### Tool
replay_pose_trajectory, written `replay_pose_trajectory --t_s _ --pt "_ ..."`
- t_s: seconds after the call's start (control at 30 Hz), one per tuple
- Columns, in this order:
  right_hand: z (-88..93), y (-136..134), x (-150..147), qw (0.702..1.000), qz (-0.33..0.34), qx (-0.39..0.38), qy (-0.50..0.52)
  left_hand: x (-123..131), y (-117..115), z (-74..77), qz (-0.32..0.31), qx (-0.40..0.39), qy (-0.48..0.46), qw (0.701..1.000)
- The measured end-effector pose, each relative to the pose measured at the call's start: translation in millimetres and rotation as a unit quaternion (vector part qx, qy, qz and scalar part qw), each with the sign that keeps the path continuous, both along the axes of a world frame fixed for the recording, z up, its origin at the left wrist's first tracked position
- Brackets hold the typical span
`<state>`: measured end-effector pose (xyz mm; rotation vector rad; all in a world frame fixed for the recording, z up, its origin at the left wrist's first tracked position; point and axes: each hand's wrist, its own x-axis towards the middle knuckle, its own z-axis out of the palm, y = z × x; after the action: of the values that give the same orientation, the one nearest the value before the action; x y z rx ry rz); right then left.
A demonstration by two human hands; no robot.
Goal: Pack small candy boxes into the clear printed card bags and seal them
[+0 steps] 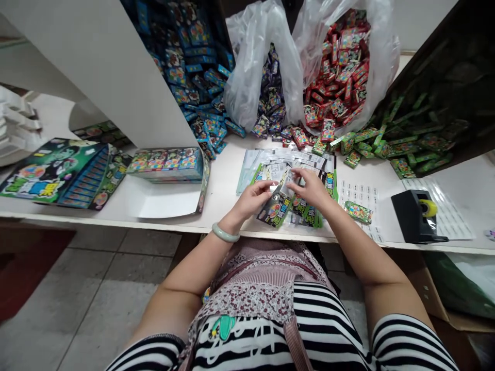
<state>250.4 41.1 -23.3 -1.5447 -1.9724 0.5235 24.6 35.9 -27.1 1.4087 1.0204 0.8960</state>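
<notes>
My left hand (253,198), with a pale green bangle at its wrist, pinches a small white piece (273,188) between thumb and fingers. To its right, my right hand (306,186) is held over the printed bags with its fingertips close together; whatever lies between them is too small to make out. Beneath both hands, black and green printed bags (275,210) lie overlapping on the table. A sheet of small white labels (359,190) is right of them, with a green candy box (358,212) lying on it.
Clear plastic sacks hold purple boxes (273,93) and red boxes (340,77). Blue boxes (204,87) and green boxes (410,147) spill from either side. A black tape dispenser (413,216) stands right; an open display carton (166,198) and a filled one (58,172) sit left.
</notes>
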Motion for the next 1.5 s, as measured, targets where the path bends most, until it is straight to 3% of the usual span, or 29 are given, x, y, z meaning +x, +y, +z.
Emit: replay_pose_trajectory --t_s 0.17,0.27,0.43,0.53,0.63,0.73,0.83,0.9,0.97,1.0,1.07,1.13,1.17,1.23,1.33,1.4,1.5 --pt "9.8 6.7 -5.3 0.998 -0.011 0.058 0.027 -17.2 1.5 20.8 -0.051 0.094 0.076 0.991" --pt "9.4 10.3 -5.9 0.997 0.004 0.023 0.068 -20.2 0.9 25.9 -0.074 0.108 0.097 0.987" --pt "10.0 9.4 -10.9 0.981 -0.060 -0.034 0.184 -15.8 -1.1 25.4 -0.062 0.138 0.141 0.978" --pt "21.4 7.2 -9.0 0.947 0.037 -0.142 0.286 -17.1 3.5 26.9 -0.017 0.198 0.177 0.964" --pt "34.8 4.9 -3.1 0.913 0.139 -0.260 0.282 -19.6 7.9 32.6 -0.063 0.264 0.213 0.939" --pt "41.0 1.7 3.7 0.924 0.106 -0.268 0.252 -15.5 2.6 40.6 -0.109 0.319 0.274 0.901" --pt "38.9 0.5 8.2 0.908 0.087 -0.285 0.295 -4.6 -8.5 43.6 -0.107 0.332 0.338 0.874" --pt "36.5 0.6 8.4 0.896 0.096 -0.298 0.316 1.2 -12.8 40.3 -0.113 0.316 0.364 0.869" --pt "36.6 -1.8 6.4 0.913 0.093 -0.273 0.289 1.9 -13.6 34.4 -0.116 0.290 0.365 0.877" --pt "37.7 -4.7 4.9 0.934 0.079 -0.231 0.260 0.1 -13.1 31.4 -0.109 0.278 0.350 0.888" --pt "40.5 -14.7 1.0 0.979 0.015 -0.074 0.189 -6.2 -12.0 26.9 -0.061 0.257 0.281 0.923" --pt "39.8 -27.7 -4.5 0.980 -0.065 0.096 0.161 -12.7 -11.3 25.0 0.026 0.232 0.190 0.954" --pt "37.2 -33.8 -8.1 0.972 -0.078 0.129 0.181 -14.7 -11.1 24.7 0.066 0.215 0.146 0.963" --pt "27.6 -42.8 -16.6 0.963 -0.041 0.059 0.261 -14.4 -10.6 23.8 0.117 0.185 0.064 0.974" --pt "11.5 -45.8 -28.3 0.935 0.008 -0.129 0.330 -4.3 -9.5 19.7 0.120 0.109 -0.071 0.984" --pt "6.4 -43.3 -31.1 0.920 -0.018 -0.159 0.357 3.5 -10.0 15.3 0.110 0.008 -0.176 0.978" --pt "6.4 -40.3 -26.2 0.899 -0.063 -0.140 0.411 6.1 -16.0 8.4 0.077 -0.111 -0.272 0.953"
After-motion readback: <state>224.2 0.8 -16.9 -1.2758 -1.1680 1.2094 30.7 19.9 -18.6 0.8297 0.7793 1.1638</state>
